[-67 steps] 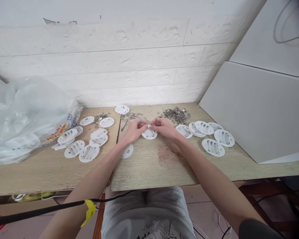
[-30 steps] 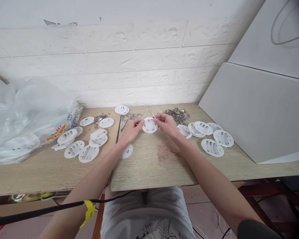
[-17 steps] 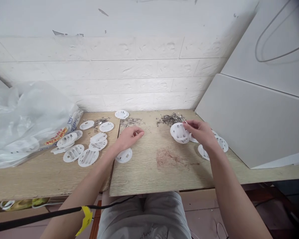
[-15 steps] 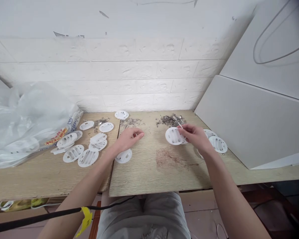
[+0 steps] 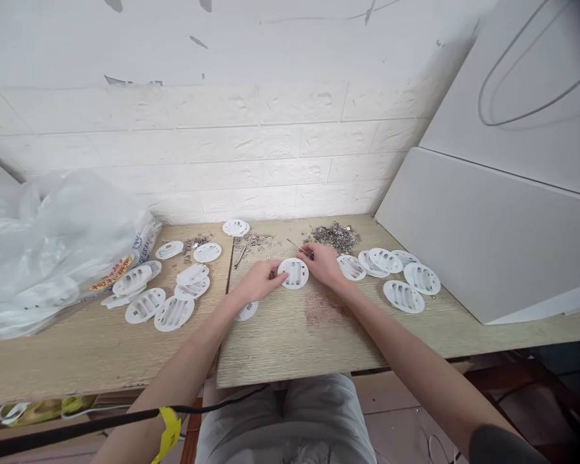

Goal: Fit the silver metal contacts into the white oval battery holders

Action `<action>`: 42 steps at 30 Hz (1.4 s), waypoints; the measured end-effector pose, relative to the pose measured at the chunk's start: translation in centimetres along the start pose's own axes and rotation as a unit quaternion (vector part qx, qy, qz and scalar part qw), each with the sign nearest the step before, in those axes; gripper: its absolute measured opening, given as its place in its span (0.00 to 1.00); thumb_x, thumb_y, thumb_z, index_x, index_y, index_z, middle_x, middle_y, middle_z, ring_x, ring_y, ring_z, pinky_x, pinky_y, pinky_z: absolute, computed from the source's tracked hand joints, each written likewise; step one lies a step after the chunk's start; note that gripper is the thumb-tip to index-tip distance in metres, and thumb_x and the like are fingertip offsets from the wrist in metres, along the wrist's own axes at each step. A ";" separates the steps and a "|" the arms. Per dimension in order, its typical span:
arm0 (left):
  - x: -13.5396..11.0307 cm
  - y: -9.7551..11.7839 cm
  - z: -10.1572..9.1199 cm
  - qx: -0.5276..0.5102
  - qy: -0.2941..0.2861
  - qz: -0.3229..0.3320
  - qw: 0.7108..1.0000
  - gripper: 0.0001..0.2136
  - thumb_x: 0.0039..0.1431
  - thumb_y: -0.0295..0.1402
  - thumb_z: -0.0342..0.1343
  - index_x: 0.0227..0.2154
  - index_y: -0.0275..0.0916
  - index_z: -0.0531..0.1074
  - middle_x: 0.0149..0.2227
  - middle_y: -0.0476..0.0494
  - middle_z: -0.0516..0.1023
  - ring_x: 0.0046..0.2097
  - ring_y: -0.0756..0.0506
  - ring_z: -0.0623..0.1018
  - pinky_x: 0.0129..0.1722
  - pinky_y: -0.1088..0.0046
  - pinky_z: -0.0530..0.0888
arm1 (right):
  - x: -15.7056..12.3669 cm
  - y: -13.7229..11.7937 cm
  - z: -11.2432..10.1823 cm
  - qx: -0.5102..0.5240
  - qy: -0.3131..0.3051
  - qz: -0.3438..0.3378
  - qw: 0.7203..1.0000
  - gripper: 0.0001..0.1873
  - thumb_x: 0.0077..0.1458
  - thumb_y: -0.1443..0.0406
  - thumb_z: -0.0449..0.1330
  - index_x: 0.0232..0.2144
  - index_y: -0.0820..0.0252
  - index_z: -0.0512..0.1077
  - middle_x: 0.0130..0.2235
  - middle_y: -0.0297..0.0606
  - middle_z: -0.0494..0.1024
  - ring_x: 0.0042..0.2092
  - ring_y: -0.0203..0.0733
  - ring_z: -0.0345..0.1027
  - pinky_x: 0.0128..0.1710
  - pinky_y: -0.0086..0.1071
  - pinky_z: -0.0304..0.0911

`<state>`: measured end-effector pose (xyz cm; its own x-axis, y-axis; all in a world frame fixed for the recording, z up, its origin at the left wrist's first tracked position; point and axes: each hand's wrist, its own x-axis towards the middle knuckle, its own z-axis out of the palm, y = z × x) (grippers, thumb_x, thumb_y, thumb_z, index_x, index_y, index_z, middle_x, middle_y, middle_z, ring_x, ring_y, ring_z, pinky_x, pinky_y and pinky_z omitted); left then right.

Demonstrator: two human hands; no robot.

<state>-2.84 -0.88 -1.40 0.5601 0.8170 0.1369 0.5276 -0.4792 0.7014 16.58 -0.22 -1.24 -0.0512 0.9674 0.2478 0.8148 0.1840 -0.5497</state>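
A white round plastic disc point(image 5: 297, 273) with long battery-style slots lies just above the middle of the wooden table. My left hand point(image 5: 261, 281) grips its left edge between thumb and fingers. Right beside the disc's upper right is my right hand point(image 5: 323, 264), closed around a thin metal rod-like tool point(image 5: 296, 245) whose tip points up and left; its exact kind is too small to tell. Behind that hand lies a heap of small metal pieces point(image 5: 336, 237). Another white disc point(image 5: 352, 267) lies close to the right of the right hand, and one more point(image 5: 247, 311) is partly hidden under my left wrist.
Several slotted discs point(image 5: 404, 296) lie at the right near a grey-white panel point(image 5: 468, 238). More discs point(image 5: 174, 313) are at the left, beside a clear plastic bag point(image 5: 67, 238). A slim tool point(image 5: 240, 256) and small metal bits point(image 5: 256, 240) lie near the board seam.
My right hand has moved left from the right-hand discs with the tool. A disc now lies in the middle, gripped by my left hand, which has moved slightly right and toward me.
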 end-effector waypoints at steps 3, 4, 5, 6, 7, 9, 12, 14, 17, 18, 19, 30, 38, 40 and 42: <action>0.0 0.0 -0.1 -0.007 0.002 0.000 1.000 0.11 0.57 0.38 0.48 0.29 0.37 0.71 0.22 0.51 0.70 0.26 0.50 0.66 0.27 0.75 0.60 | 1.0 -0.1 1.3 -0.088 -0.013 -0.010 0.996 0.15 0.58 0.58 0.56 0.43 0.60 0.72 0.42 0.45 0.76 0.43 0.44 0.69 0.36 0.31 0.56; 0.0 0.1 -0.1 -0.007 0.004 -0.001 1.000 0.11 0.57 0.38 0.48 0.29 0.37 0.71 0.22 0.51 0.70 0.26 0.50 0.66 0.27 0.75 0.60 | 1.4 -0.3 1.6 -0.112 -0.020 -0.019 0.993 0.16 0.59 0.56 0.55 0.43 0.60 0.72 0.43 0.46 0.76 0.42 0.45 0.69 0.35 0.31 0.55; -0.1 0.1 -0.1 -0.008 0.006 -0.001 1.000 0.11 0.57 0.38 0.48 0.29 0.37 0.71 0.23 0.51 0.70 0.26 0.50 0.66 0.28 0.75 0.60 | 1.6 -0.4 1.9 -0.129 -0.028 -0.026 0.991 0.16 0.59 0.56 0.54 0.42 0.59 0.73 0.43 0.46 0.75 0.42 0.45 0.69 0.34 0.31 0.54; -0.1 0.1 -0.1 -0.008 0.006 -0.003 1.000 0.11 0.57 0.38 0.48 0.29 0.37 0.71 0.23 0.51 0.70 0.26 0.50 0.66 0.28 0.75 0.60 | 1.9 -0.5 2.1 -0.137 -0.033 -0.032 0.989 0.15 0.60 0.56 0.53 0.40 0.59 0.73 0.42 0.46 0.75 0.41 0.45 0.69 0.33 0.31 0.54; -0.1 0.1 -0.1 -0.009 0.004 -0.004 1.000 0.11 0.56 0.38 0.49 0.29 0.37 0.71 0.23 0.51 0.70 0.26 0.50 0.66 0.28 0.75 0.60 | 2.2 -0.6 2.2 -0.140 -0.034 -0.033 0.989 0.14 0.60 0.57 0.52 0.39 0.59 0.73 0.42 0.45 0.75 0.41 0.44 0.69 0.32 0.31 0.53; -0.1 0.2 -0.1 -0.012 -0.001 -0.007 1.000 0.11 0.56 0.38 0.49 0.30 0.36 0.72 0.23 0.51 0.70 0.26 0.50 0.66 0.28 0.75 0.60 | 2.7 -0.8 2.4 -0.136 -0.030 -0.031 0.990 0.12 0.60 0.60 0.52 0.37 0.60 0.73 0.42 0.44 0.75 0.40 0.43 0.69 0.31 0.30 0.52; -0.1 0.3 -0.2 -0.019 -0.006 -0.011 1.000 0.12 0.56 0.38 0.49 0.31 0.36 0.73 0.23 0.51 0.70 0.26 0.50 0.65 0.27 0.75 0.60 | 3.1 -0.9 2.6 -0.122 -0.022 -0.033 0.992 0.09 0.59 0.64 0.53 0.36 0.60 0.72 0.42 0.43 0.76 0.39 0.42 0.68 0.31 0.30 0.52; 0.0 0.2 -0.2 -0.029 -0.002 -0.012 0.999 0.12 0.56 0.38 0.50 0.32 0.35 0.73 0.24 0.50 0.71 0.26 0.50 0.66 0.28 0.75 0.60 | 3.3 -0.7 2.7 -0.098 -0.017 -0.034 0.994 0.08 0.58 0.65 0.53 0.35 0.60 0.73 0.41 0.43 0.76 0.38 0.41 0.67 0.32 0.30 0.53; 0.1 -0.2 -0.2 -0.051 0.013 -0.016 0.998 0.12 0.56 0.38 0.51 0.31 0.35 0.74 0.26 0.49 0.73 0.27 0.50 0.67 0.27 0.75 0.62 | 3.3 -0.1 2.8 -0.025 0.022 -0.041 0.999 0.08 0.56 0.65 0.54 0.32 0.61 0.73 0.37 0.42 0.75 0.38 0.41 0.66 0.35 0.31 0.55; 0.1 -0.4 -0.2 -0.061 0.023 -0.017 0.998 0.11 0.55 0.37 0.52 0.31 0.35 0.75 0.26 0.48 0.74 0.27 0.50 0.68 0.28 0.75 0.63 | 3.2 0.1 2.7 0.008 0.043 -0.043 0.998 0.08 0.56 0.65 0.55 0.32 0.62 0.73 0.36 0.42 0.75 0.38 0.41 0.66 0.36 0.31 0.56; 0.2 -0.6 -0.2 -0.073 0.033 -0.017 0.997 0.11 0.54 0.37 0.53 0.31 0.35 0.75 0.26 0.48 0.74 0.28 0.49 0.69 0.28 0.74 0.64 | 3.2 0.2 2.7 0.046 0.063 -0.044 0.996 0.08 0.55 0.65 0.55 0.31 0.62 0.73 0.34 0.41 0.75 0.37 0.41 0.66 0.37 0.32 0.56; 0.9 -1.7 0.2 -0.211 0.108 -0.066 0.969 0.11 0.50 0.35 0.57 0.34 0.36 0.77 0.26 0.45 0.77 0.27 0.47 0.74 0.26 0.72 0.70 | 2.2 -0.8 1.4 0.351 0.058 -0.002 0.935 0.16 0.45 0.59 0.61 0.33 0.65 0.77 0.27 0.37 0.75 0.28 0.36 0.63 0.29 0.31 0.58; 1.0 -0.7 -0.2 -0.290 0.148 -0.109 0.939 0.08 0.48 0.33 0.59 0.30 0.35 0.76 0.26 0.45 0.76 0.27 0.48 0.74 0.23 0.73 0.72 | 1.9 -1.0 2.0 0.386 0.039 -0.021 0.921 0.12 0.43 0.61 0.61 0.30 0.63 0.76 0.29 0.37 0.77 0.29 0.36 0.66 0.30 0.30 0.61; 0.8 -0.4 -0.3 -0.297 0.156 -0.118 0.935 0.08 0.47 0.33 0.59 0.31 0.35 0.74 0.28 0.44 0.76 0.28 0.48 0.74 0.22 0.75 0.72 | 1.9 -0.8 2.4 0.399 0.035 -0.009 0.916 0.11 0.42 0.62 0.61 0.29 0.63 0.75 0.29 0.37 0.77 0.30 0.37 0.67 0.31 0.31 0.62; 0.7 -0.2 -0.3 -0.295 0.166 -0.119 0.933 0.09 0.47 0.32 0.60 0.32 0.35 0.74 0.30 0.43 0.77 0.29 0.48 0.74 0.21 0.76 0.71 | 1.9 -0.7 2.6 0.404 0.035 -0.001 0.914 0.10 0.42 0.63 0.61 0.29 0.63 0.75 0.30 0.38 0.77 0.31 0.37 0.68 0.32 0.31 0.63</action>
<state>-2.76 -0.08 -1.26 0.1907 0.9793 0.0685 0.1127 -0.0911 0.9894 14.44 1.93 -2.43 0.0078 0.9589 0.2837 0.1218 0.2807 -0.9520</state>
